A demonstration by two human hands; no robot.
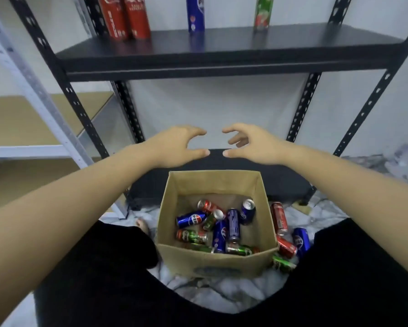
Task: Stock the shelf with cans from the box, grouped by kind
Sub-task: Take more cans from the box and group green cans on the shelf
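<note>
1. Both hands are up in the air in front of the shelf (222, 47), empty. The left hand (177, 145) and right hand (252, 143) are spread in a loose claw, fingers curled, thumb tips nearly meeting in the middle but not touching. Neither one is gripping or touching anything.

2. The cans are well below the hands, down in the box (218, 264) sitting on the floor between the knees. So the next grab means dropping straight down and a bit back toward the body.

3. Inside the box it's a jumble: blue cans (191, 219), green cans (192, 236), and a red can (207, 206), nearly all lying on their sides pointing every which way. One blue one at the back right looks more upright, hard to say for sure. A grab across the body of a can seems easiest.

4. The box sits roughly centred, so either hand is about as near. A few spilled cans (278, 218) lie on the floor just right of the box, closer to the right hand.

5. The shelf already has two red (125, 17), one blue (195, 14), and one green (263, 13) standing upright, well apart, so groups are started. Most of the job's left, I'd say.
</note>
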